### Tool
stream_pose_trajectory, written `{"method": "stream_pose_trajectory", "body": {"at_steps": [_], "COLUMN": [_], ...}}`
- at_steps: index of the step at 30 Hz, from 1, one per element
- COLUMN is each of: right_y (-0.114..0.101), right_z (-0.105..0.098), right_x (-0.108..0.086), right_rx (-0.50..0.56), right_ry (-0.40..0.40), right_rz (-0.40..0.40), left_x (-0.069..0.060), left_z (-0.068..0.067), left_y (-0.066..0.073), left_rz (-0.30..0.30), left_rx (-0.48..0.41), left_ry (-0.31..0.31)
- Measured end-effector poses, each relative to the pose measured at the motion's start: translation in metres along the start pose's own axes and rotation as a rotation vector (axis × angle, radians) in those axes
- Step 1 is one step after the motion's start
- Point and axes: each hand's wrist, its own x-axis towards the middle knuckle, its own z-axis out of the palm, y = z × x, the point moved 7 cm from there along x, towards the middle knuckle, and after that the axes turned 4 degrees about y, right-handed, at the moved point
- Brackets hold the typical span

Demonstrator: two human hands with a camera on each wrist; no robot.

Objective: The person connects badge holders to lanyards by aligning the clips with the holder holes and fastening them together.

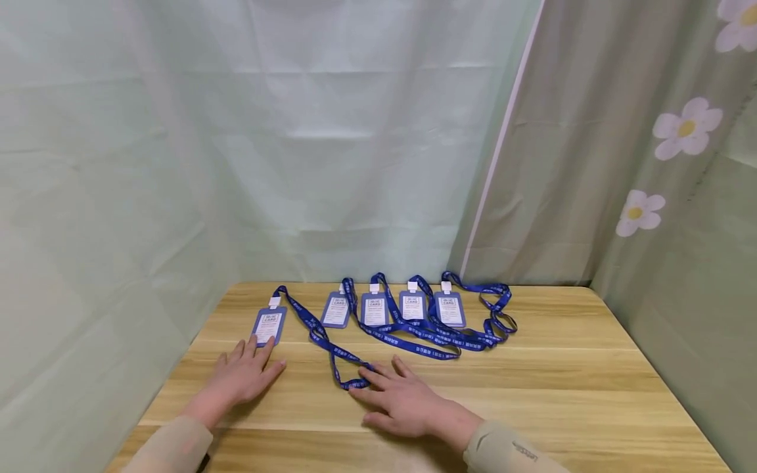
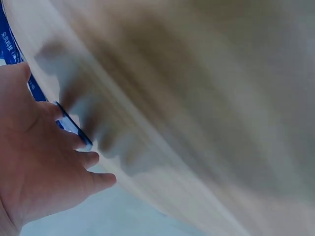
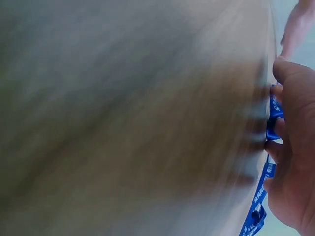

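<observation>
My left hand point(image 1: 241, 376) has its fingers spread, with fingertips on the lower edge of a blue badge holder point(image 1: 269, 325) at the table's left. From that badge a blue lanyard point(image 1: 319, 338) with white lettering runs right and toward me, ending in a loop. At the loop's end, the fingers of my right hand point(image 1: 408, 401) lie straight and touch the strap. The left wrist view shows the left hand point(image 2: 49, 142) with fingertips at the badge's edge point(image 2: 74, 128). In the right wrist view, blue strap point(image 3: 275, 115) shows beyond the right hand's fingers point(image 3: 279, 129).
Several more badge holders, among them one at the right end point(image 1: 450, 310), stand in a row at the table's back. Their lanyards point(image 1: 437, 338) overlap and bunch up at the right. Pale curtains point(image 1: 355, 144) hang behind and beside the wooden table point(image 1: 568, 394).
</observation>
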Motion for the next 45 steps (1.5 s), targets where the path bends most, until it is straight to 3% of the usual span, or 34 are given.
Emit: {"method": "stream_pose_trajectory", "body": {"at_steps": [7,13,21,34,40,45], "right_y": [0.004,0.023,0.045,0.048,0.047,0.061], "right_z": [-0.004,-0.006,-0.009,-0.012,-0.022,-0.039], "right_x": [0.007,0.010,0.010,0.005,-0.004,-0.029], "right_rx": [-0.030,-0.010,-0.029,-0.010,0.024,0.008], "right_ry": [0.018,0.019,0.072,0.034,0.081,0.146], "right_rz": [0.037,0.139,0.213,0.222,0.202,0.252], "left_x": [0.021,0.036,0.046,0.045,0.040,0.033], "left_z": [-0.004,-0.003,0.000,-0.002,-0.004,-0.013], "left_y": [0.012,0.023,0.035,0.040,0.040,0.043], "left_rz": [-0.010,0.031,0.052,0.066,0.074,0.095], "left_rx": [-0.030,-0.060,-0.066,-0.027,-0.036,-0.054], "left_ry": [-0.032,-0.024,-0.023,-0.025,-0.013,0.060]}}
